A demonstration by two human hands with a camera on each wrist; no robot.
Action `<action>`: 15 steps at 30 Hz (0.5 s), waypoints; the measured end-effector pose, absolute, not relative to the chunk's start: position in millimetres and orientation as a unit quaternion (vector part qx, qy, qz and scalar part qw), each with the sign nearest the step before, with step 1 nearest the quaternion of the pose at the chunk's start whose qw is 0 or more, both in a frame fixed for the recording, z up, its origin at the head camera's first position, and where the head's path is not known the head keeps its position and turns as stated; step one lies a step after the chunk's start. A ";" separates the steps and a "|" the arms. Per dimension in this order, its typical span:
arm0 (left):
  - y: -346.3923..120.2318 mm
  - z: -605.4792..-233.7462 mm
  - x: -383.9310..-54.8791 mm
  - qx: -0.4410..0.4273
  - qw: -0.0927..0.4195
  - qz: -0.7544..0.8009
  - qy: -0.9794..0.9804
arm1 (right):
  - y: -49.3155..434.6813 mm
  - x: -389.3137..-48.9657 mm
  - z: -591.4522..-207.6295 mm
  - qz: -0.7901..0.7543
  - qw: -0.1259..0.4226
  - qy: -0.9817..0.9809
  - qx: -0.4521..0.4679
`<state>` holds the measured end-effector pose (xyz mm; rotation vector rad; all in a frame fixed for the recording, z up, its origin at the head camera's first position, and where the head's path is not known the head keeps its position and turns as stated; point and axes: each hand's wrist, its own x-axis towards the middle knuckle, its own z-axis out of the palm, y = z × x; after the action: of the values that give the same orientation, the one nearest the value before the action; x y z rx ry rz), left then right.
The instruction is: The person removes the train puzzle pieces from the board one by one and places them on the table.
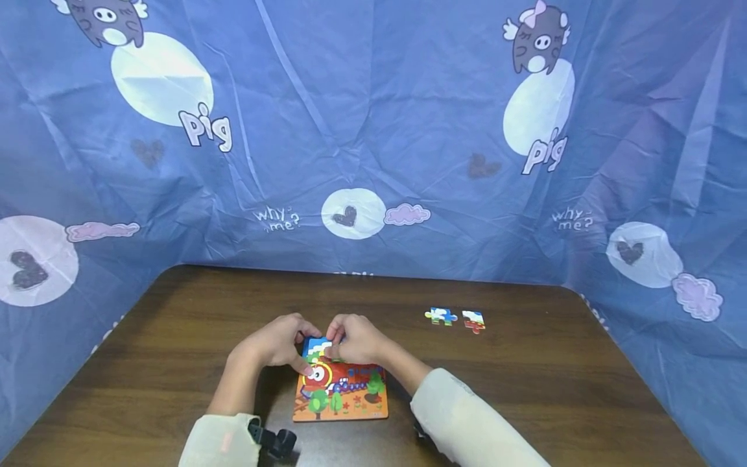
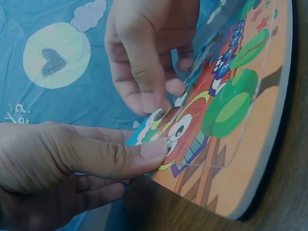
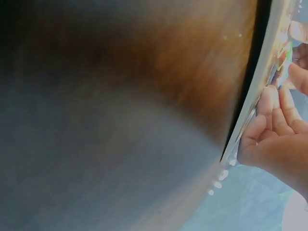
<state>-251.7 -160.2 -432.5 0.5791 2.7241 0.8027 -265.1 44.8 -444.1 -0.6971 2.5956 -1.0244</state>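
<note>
A jigsaw puzzle [image 1: 344,410] in a flat tray, with a red train that has a face, green trees and orange ground, lies near the front of the table. My left hand [image 1: 277,344] grips its upper left part, the thumb [image 2: 153,149] on the train's eye and the other fingers at the edge. My right hand [image 1: 357,340] pinches a puzzle piece [image 2: 168,115] over the puzzle's upper part, close to the left thumb. Fingers hide most of that piece. In the right wrist view the right hand [image 3: 276,132] rests along the puzzle's edge.
Two loose puzzle pieces lie farther back on the right: a blue and white one [image 1: 441,316] and a red and white one [image 1: 473,320]. Beneath everything is a brown wooden table [image 1: 525,389]. A blue printed cloth [image 1: 373,130] hangs behind and at both sides.
</note>
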 end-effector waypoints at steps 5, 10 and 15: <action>-159.6 -432.5 -253.1 0.193 0.126 0.276 0.933 | 44.0 -265.7 -444.9 -0.413 0.140 0.875 -0.208; -159.2 -433.2 -253.4 0.186 0.126 0.275 0.935 | 44.1 -266.6 -447.0 -0.461 0.146 0.858 -0.176; -159.6 -433.0 -253.0 0.181 0.129 0.276 0.935 | 44.5 -267.8 -447.7 -0.489 0.152 0.843 -0.164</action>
<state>-253.0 -159.6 -433.0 0.5256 2.7190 0.8019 -267.8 44.5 -447.7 -0.4702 2.4189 -1.4043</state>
